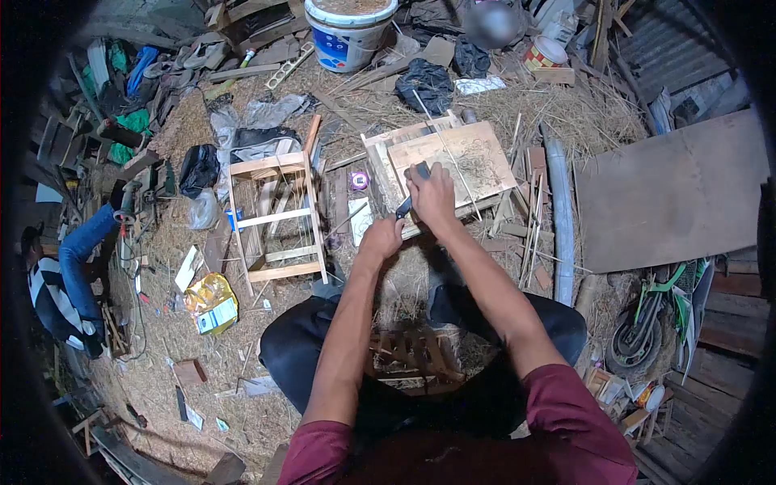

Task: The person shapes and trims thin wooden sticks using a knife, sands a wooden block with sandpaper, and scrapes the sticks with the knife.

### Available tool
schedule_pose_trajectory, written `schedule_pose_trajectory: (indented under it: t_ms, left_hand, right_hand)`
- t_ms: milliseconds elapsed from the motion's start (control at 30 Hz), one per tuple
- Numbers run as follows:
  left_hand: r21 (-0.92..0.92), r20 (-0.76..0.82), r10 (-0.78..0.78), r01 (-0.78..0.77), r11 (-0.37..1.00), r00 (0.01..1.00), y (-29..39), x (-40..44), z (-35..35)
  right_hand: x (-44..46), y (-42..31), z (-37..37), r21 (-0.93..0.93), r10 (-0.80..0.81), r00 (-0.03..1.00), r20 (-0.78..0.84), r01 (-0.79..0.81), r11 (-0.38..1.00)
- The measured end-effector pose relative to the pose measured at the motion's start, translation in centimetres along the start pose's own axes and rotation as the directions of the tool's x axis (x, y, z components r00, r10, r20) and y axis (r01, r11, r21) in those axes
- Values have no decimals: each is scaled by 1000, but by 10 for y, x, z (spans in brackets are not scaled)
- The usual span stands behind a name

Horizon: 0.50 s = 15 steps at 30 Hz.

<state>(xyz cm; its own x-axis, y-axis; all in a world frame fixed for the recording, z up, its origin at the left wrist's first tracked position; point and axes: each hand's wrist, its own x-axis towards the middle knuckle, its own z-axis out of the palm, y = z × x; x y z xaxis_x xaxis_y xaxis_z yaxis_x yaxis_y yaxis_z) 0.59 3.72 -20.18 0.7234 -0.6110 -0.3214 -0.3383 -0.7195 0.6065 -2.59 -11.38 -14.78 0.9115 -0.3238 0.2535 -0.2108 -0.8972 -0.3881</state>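
Note:
My left hand (381, 238) is closed around the lower end of a dark tool (403, 208), near the front left edge of a wooden board (477, 158). Above it and to the right, my right hand (433, 194) grips the same tool's upper end, over the board's left part. The tool looks like a knife or a sharpener; its exact kind is too small to tell. The board lies on a wooden box frame (380, 153), with shavings on its surface and a thin stick (446, 147) across it.
A slatted wooden frame (277, 217) stands at the left. Behind is a white bucket (350, 40). A large flat panel (671, 194) and a grey tube (559, 218) lie right. At far left sits another person (73, 259). Straw and scraps cover the ground.

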Motion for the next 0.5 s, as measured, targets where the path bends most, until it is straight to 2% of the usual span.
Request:
schedule_pose_trajectory:
  t_ms: [67, 100, 200, 300, 433, 500]
  left_hand:
    - [-18, 0, 13, -13, 1000, 1000, -3, 3, 5]
    - [-52, -4, 52, -52, 997, 999, -7, 3, 7]
    - [-18, -18, 40, -40, 999, 999, -8, 6, 10]
    - [13, 0, 4, -4, 1000, 1000, 2, 3, 2]
    - [-17, -20, 46, -46, 999, 999, -2, 2, 2]
    - [-19, -10, 35, -35, 999, 999, 1, 2, 3]
  right_hand:
    - [-17, -7, 4, -6, -60, 995, 77, 60, 998]
    - [-36, -14, 12, 89, -130, 992, 6, 129, 988]
    - [-25, -4, 6, 16, -143, 989, 42, 142, 990]
    - [13, 6, 6, -25, 90, 994, -69, -92, 995]
    - [-48, -13, 10, 91, -110, 991, -78, 117, 989]
    - [-37, 0, 11, 76, -33, 997, -69, 38, 996]
